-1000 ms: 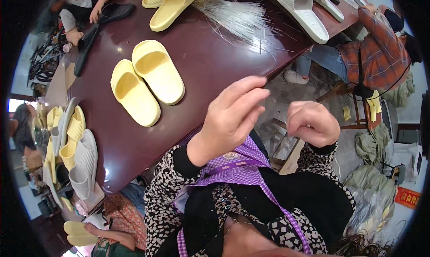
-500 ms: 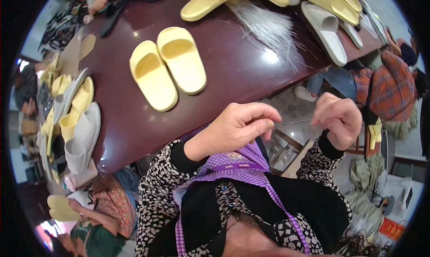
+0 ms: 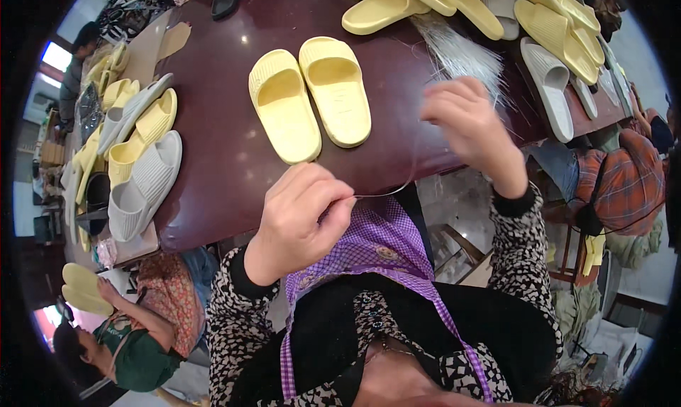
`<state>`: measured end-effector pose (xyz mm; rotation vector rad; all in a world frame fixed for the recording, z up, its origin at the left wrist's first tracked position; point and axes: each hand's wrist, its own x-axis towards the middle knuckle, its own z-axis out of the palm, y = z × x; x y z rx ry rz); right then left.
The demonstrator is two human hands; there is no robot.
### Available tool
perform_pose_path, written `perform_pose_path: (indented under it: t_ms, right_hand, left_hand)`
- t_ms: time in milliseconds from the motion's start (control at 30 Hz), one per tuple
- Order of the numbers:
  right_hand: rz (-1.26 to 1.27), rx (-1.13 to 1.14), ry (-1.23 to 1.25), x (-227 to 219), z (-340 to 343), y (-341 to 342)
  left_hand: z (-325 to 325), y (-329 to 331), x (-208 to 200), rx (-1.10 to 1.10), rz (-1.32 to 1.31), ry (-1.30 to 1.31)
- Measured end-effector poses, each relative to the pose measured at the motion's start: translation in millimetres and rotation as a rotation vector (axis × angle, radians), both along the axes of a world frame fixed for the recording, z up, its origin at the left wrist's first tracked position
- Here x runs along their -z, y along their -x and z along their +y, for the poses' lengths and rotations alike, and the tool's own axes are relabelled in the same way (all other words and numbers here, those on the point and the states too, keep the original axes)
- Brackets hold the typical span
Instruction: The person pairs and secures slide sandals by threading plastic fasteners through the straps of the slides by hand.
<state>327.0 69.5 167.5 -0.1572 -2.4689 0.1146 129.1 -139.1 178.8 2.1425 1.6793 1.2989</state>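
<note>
I count two pale yellow, ribbed open-toe slippers [image 3: 289, 123] between eleven and twelve o'clock, one thin translucent strand [image 3: 386, 194] at centre, one whitish strand bundle [image 3: 461, 49] at one o'clock.

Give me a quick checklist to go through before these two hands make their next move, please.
1. Left hand has a grip on the thin clear strand: ok, pinched by thumb and fingers.
2. Right hand grips the strand too: cannot tell; it is blurred and the strand fades near it.
3. Strand pulled straight: not ok, it curves.
4. Left yellow slide and right yellow slide side by side, soles down on the table: ok.
5. Left hand clear of the left yellow slide: cannot tell; they nearly meet in this view.
</note>
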Motion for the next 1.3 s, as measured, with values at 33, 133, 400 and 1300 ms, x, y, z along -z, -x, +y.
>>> perform_pose_path:
  t_ms: [33,133,400,1300]
  right_hand:
    - [0.023,-0.041,-0.034,8,1,16]
    - [0.003,-0.128,-0.072,30,-1,53]
    - [-0.072,-0.334,0.023,66,12,114]
    - [0.197,0.325,0.704,72,96,144]
  left_hand:
    - [-4,0,6,-0.04,0.002,0.004]
    - [-13,6,23,-0.146,0.093,-0.034]
    - [-28,17,52,-0.272,0.095,0.009]
    - [104,69,87,-0.401,0.373,0.004]
